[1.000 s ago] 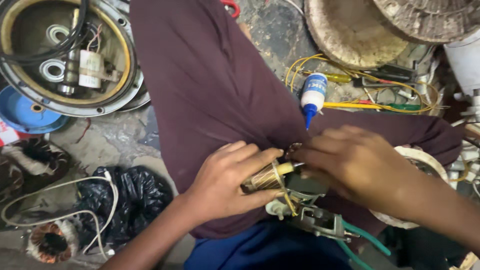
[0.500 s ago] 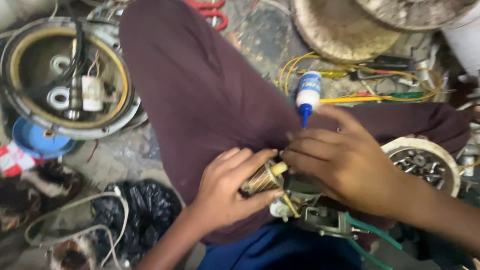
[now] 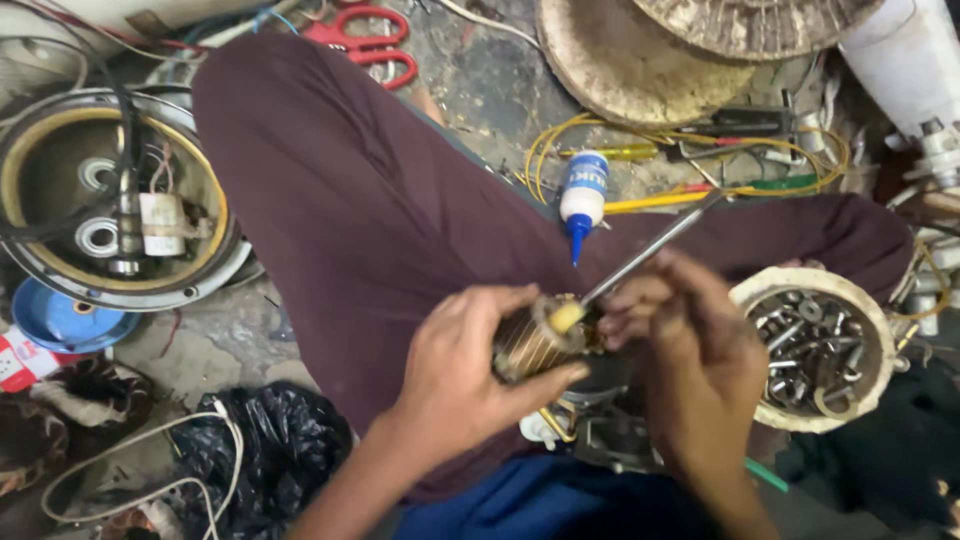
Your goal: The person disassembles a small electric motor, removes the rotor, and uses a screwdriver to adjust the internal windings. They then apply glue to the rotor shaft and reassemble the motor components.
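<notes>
The left hand [image 3: 470, 365] comes up from the lower edge with the forearm angled toward the centre, its fingers curled over the top and the thumb pressed along the underside of a small ribbed motor core [image 3: 535, 342], which it grips firmly just above the maroon-clad lap [image 3: 350, 220]. The right hand [image 3: 690, 345] reaches in from the lower right, wrist bent inward, fingertips pinched around a slim metal rod [image 3: 655, 248] that slants up and to the right from the core's yellowish end. The two hands sit close together, nearly touching at the core. Just beyond them a white glue bottle [image 3: 583, 195] with a blue nozzle lies on the floor beside yellow wires [image 3: 560, 150]. To the right stands a round container of bolts and nuts [image 3: 812, 350]; to the left lies an open round motor housing [image 3: 110, 200], and red scissors [image 3: 360, 40] rest near the top.
</notes>
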